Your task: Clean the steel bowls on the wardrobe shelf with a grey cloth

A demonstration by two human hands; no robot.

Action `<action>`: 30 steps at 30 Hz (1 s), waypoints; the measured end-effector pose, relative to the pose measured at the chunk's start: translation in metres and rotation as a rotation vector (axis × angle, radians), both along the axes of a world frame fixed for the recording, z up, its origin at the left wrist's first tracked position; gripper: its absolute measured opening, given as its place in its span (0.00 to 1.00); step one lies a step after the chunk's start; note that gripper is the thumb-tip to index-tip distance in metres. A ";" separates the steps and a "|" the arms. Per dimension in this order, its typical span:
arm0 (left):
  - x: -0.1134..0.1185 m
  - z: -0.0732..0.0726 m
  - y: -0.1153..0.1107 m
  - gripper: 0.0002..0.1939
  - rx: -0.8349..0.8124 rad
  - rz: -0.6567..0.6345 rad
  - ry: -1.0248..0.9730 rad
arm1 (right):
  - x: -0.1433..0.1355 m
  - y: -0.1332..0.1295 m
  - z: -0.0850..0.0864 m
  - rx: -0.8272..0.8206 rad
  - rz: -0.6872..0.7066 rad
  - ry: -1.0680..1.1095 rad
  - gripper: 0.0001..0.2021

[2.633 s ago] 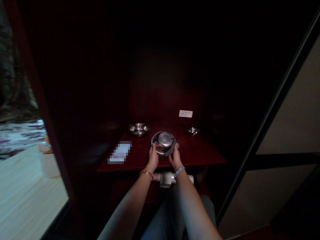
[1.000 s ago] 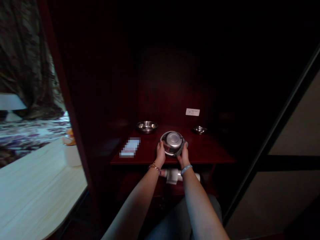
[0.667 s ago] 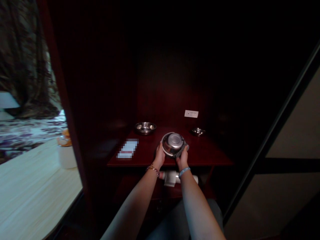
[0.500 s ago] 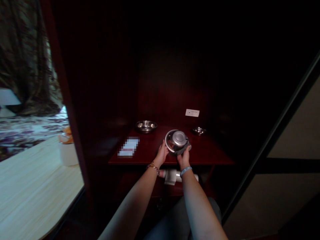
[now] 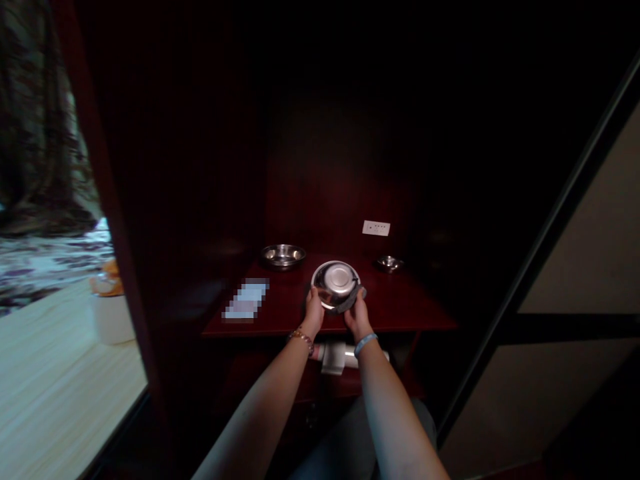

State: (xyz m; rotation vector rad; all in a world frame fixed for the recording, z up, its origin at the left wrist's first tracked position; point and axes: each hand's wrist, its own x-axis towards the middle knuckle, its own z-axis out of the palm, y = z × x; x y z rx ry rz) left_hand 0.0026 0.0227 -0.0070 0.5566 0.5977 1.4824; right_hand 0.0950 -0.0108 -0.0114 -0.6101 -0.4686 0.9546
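Observation:
A shiny metal bowl (image 5: 338, 279) is held bottom up above the front of the dark red shelf, its base facing me. My left hand (image 5: 314, 312) grips its rim at the near left, thumb on the outside. At the near right, my right hand (image 5: 358, 313) is closed on a grey cloth (image 5: 345, 305) that lies against the bowl's rim. Part of the cloth is hidden by the bowl and fingers. Behind to the left stands a wide metal bowl (image 5: 283, 256), and to the right a smaller metal bowl (image 5: 389, 264).
A blurred-out pale flat item (image 5: 247, 300) lies on the shelf (image 5: 400, 307) at left. A white socket (image 5: 376, 228) is on the back wall. Below the shelf lies a white cylindrical object (image 5: 351, 356). A light wooden table (image 5: 60, 373) with a white container (image 5: 114, 319) stands at left.
The view has turned slightly to the right. Both hands have shifted the bowl a little left, and the cloth now sits lower along the bowl's near right rim.

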 end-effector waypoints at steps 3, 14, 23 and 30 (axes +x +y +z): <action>0.001 -0.004 0.004 0.16 0.009 0.029 0.039 | 0.002 0.003 0.001 -0.015 -0.012 0.047 0.20; -0.005 0.000 0.000 0.15 0.026 -0.020 0.088 | 0.038 0.001 -0.004 -0.161 -0.223 -0.232 0.22; -0.006 0.000 -0.007 0.15 0.126 -0.023 0.021 | 0.041 -0.013 0.000 -0.186 -0.249 -0.318 0.21; -0.006 -0.004 -0.005 0.15 0.138 -0.147 -0.068 | 0.039 -0.013 -0.013 -0.194 -0.275 -0.159 0.22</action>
